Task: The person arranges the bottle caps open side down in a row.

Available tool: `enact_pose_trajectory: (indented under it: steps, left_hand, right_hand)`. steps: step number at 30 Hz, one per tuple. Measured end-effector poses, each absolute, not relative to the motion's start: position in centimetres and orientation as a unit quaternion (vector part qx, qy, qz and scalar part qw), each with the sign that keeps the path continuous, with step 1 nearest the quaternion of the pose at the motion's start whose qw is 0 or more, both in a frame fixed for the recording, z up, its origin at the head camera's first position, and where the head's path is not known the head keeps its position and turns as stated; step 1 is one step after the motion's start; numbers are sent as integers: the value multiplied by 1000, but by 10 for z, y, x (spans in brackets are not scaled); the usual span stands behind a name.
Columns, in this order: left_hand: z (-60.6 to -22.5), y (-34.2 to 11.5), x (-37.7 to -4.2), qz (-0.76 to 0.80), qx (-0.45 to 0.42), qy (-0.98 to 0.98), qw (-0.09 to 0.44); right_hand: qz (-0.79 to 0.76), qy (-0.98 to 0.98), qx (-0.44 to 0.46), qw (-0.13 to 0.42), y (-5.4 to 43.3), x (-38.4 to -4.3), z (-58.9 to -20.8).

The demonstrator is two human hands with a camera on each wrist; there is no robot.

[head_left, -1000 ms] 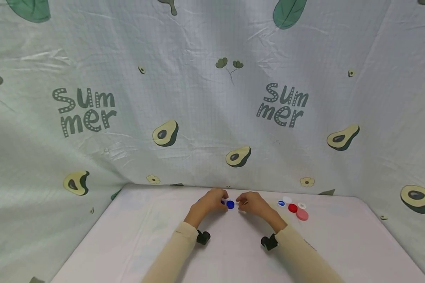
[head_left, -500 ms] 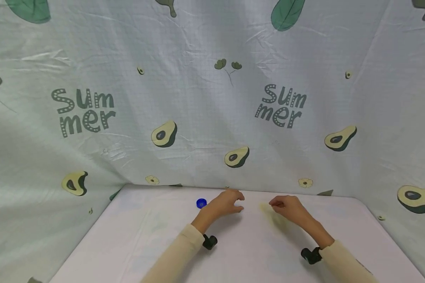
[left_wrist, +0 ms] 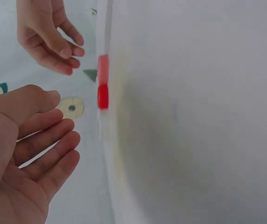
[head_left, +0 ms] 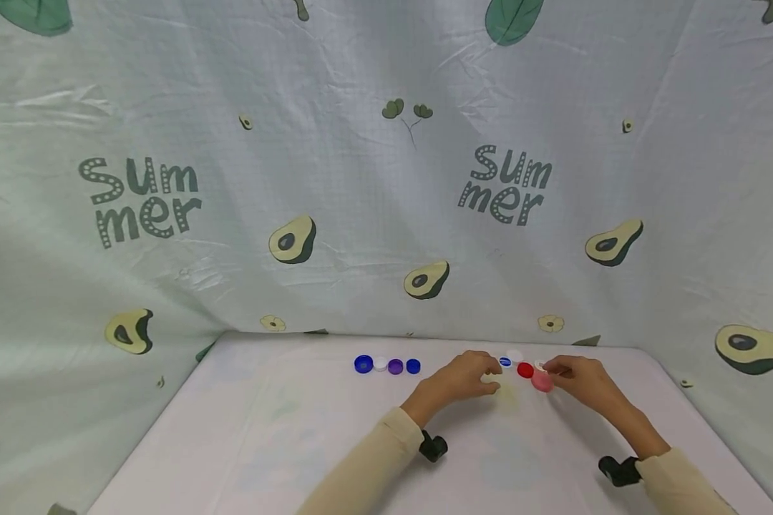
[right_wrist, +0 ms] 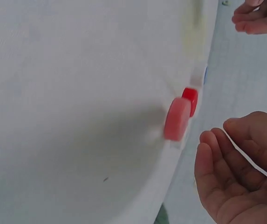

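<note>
My right hand point(head_left: 585, 380): raised, fingers loosely bent, thumb close to the fingertips, nothing seen between them.
My left hand point(head_left: 456, 380): fingers relaxed, thumb apart, holding nothing.
Pink cap point(head_left: 542, 383): just left of my right fingertips; right hand the nearer. Contact: none visible from the right wrist. Round, so no long axis.
White-topped cap point(head_left: 539, 365): at the pink cap's far edge, partly hidden by my right fingers.
Red cap point(head_left: 524, 370): left of the pink cap, between my two hands.
Blue-and-white cap point(head_left: 505, 362): just beyond my left fingertips; touching, cannot tell.
Pale cap point(head_left: 515, 355): beside it, to the right.
Four caps point(head_left: 396, 367), blue, white, purple, blue: a sideways row left of my left hand.
</note>
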State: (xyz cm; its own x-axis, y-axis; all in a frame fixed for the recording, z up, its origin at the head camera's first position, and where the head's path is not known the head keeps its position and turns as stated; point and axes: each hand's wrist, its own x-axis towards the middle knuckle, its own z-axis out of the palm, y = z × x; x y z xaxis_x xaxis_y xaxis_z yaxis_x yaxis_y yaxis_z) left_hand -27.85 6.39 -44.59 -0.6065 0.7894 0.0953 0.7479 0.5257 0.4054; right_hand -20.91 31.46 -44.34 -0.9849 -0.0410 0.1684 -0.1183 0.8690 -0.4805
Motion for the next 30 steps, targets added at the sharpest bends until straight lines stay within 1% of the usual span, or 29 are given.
enact_pose_trajectory:
  steps: [3, 6, 11, 14, 26, 28, 30]
  left_hand:
    - [-451, 82, -274, 221, 434, 871, 64]
    - [-457, 97, -270, 242, 422, 872, 61]
    - [-465, 117, -269, 322, 357, 874, 73]
    - [-469, 127, -270, 359, 323, 872, 76]
    - [-475, 159, -268, 368, 289, 884, 9]
    - [-476, 161, -268, 374, 280, 884, 3]
    - [-478, 164, -267, 384, 264, 885, 10]
  right_hand:
    - [248, -965, 43, 68, 326, -207, -446]
    - [250, -966, 45, 48, 334, -207, -448]
    - [252, -967, 38, 12, 342, -211, -449]
    - [251, -967, 32, -1, 344, -213, -451]
    - [258, -964, 61, 15, 341, -225, -461]
    - [255, -965, 59, 15, 340, -228, -462]
    - [255, -966, 49, 10, 340, -230, -464]
